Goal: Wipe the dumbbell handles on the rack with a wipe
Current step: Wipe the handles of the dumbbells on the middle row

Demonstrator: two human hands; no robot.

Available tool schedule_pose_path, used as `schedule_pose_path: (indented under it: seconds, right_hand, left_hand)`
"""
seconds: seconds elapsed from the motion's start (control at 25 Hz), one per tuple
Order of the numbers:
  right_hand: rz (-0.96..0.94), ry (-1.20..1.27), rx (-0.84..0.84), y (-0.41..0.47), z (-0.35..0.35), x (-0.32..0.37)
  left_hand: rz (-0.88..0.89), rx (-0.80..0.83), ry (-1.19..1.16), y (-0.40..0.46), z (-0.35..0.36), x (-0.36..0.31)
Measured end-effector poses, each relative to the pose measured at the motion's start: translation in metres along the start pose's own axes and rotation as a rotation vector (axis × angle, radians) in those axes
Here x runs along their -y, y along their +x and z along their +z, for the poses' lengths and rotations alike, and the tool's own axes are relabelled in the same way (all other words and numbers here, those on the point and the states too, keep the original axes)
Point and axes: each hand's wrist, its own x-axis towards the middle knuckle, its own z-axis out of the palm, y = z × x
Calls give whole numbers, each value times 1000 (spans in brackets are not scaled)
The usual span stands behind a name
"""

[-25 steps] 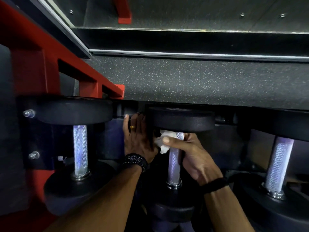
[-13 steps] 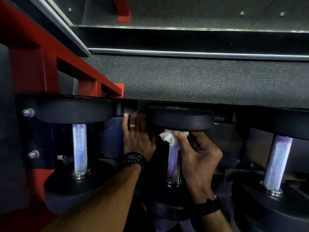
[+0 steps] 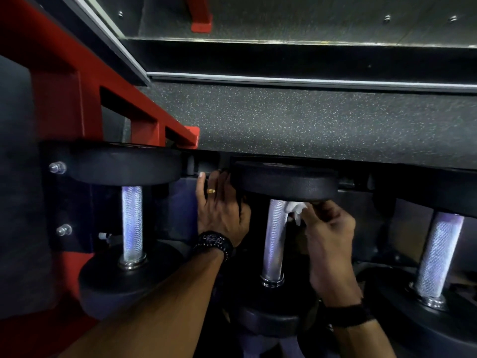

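Note:
Three black dumbbells lie on the rack with knurled silver handles. The middle handle (image 3: 273, 239) runs from its far head (image 3: 284, 182) down to a near head. My right hand (image 3: 329, 236) pinches a crumpled white wipe (image 3: 295, 209) against the top right side of that handle, just under the far head. My left hand (image 3: 220, 208), with a gold ring and a dark bracelet, rests flat with straight fingers against the rack wall, left of the middle dumbbell's far head. The left handle (image 3: 132, 223) and right handle (image 3: 438, 254) are untouched.
A red steel frame (image 3: 59, 99) with bolts stands at the left. Speckled dark rubber flooring (image 3: 309, 120) lies beyond the rack, with a mirror edge and metal rail at the top. The dumbbells sit close together.
My right hand has slid from the front of the middle handle round to its right side, leaving most of the handle bare. The wipe stays near the top. My left hand has not moved.

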Motion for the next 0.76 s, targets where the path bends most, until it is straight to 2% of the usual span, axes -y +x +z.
schedule_pose_path:
  seconds: [0.12, 0.28, 0.4, 0.52, 0.64, 0.76]
  right_hand:
    - [-54, -82, 23, -16, 6, 0]
    - [204, -54, 138, 1, 7, 9]
    - [226, -51, 209, 8, -4, 21]
    - [156, 3, 124, 3, -9, 20]
    - [194, 20, 76, 0, -2, 12]
    - [222, -55, 126, 4, 6, 18]
  left_hand:
    - [21, -36, 1, 1, 3, 3]
    - [15, -23, -9, -2, 3, 2]
    - [1, 11, -10, -2, 2, 2]
    - [0, 7, -21, -2, 3, 2]
    - [7, -15, -24, -2, 3, 2]
    - [14, -35, -29, -2, 3, 1]
